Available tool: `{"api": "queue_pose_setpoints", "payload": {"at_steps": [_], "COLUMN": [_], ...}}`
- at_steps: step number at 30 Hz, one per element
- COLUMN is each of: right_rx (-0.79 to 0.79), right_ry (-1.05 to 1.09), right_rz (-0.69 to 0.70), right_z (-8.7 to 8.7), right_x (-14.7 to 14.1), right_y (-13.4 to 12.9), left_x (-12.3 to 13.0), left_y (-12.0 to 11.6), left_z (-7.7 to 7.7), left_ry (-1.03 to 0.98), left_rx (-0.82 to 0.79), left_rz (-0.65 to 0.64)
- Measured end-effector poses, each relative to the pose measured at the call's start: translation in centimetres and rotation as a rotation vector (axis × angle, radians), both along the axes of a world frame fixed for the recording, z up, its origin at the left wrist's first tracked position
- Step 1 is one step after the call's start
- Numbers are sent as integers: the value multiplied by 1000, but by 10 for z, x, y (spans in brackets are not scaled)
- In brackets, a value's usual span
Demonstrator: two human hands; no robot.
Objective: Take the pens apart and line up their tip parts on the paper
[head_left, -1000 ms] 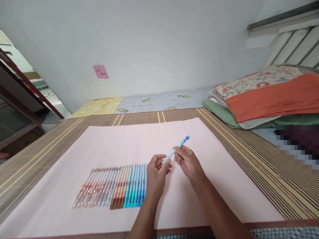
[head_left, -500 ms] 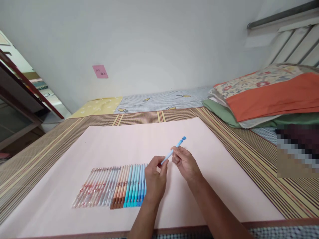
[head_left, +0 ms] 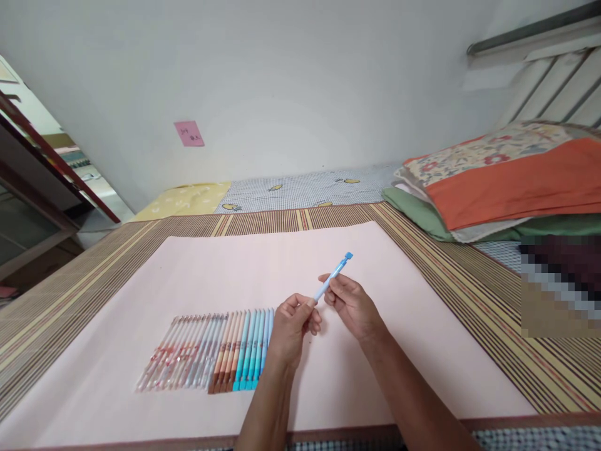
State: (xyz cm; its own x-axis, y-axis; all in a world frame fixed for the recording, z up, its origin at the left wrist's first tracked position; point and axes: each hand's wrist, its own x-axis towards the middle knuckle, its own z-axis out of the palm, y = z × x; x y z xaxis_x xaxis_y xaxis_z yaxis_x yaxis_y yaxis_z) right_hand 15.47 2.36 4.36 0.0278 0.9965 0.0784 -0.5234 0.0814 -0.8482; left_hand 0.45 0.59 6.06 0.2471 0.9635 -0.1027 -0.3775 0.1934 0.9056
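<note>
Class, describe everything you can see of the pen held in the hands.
The pen is slim and looks like plastic, pale blue along the barrel, with a darker blue upper part and a blocky blue end. It is held tilted above the pink sheet, its lower end in the left hand, the right hand touching its middle.

Both the left hand point(head_left: 294, 322) and the right hand point(head_left: 353, 303) are bare, with slender fingers, and both visible forearms are likewise uncovered, without sleeves.
</note>
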Motion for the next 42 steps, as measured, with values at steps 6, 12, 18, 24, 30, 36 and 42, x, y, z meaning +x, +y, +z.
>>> {"api": "queue_pose_setpoints", "payload": {"at_steps": [6,12,18,24,30,36,42], "right_rx": [-28,-42,-36,-14,-46,-67,-1], "right_ry": [50,26,38,218,287,482,512], "right_rz": [-42,-72,-40,141,235,410,467], "right_z": [-5,-5,-2,14,18,14,13], "right_x": [-6,-13,-13,6,9,-1,-2], "right_y": [2,1,-1,-3,-6,-13,-16], "left_x": [3,2,-3,-11,-18,-21,-23], "left_y": [-8,-11,-4,8,9,8,6], "left_z": [3,-4,-5,-3,-2,-1,2], "left_ry": [469,504,374,-42,-73,-126,-170], "left_rx": [353,387,361,102,90,124,141], "left_rz": [271,324,312,145,136,134,133]}}
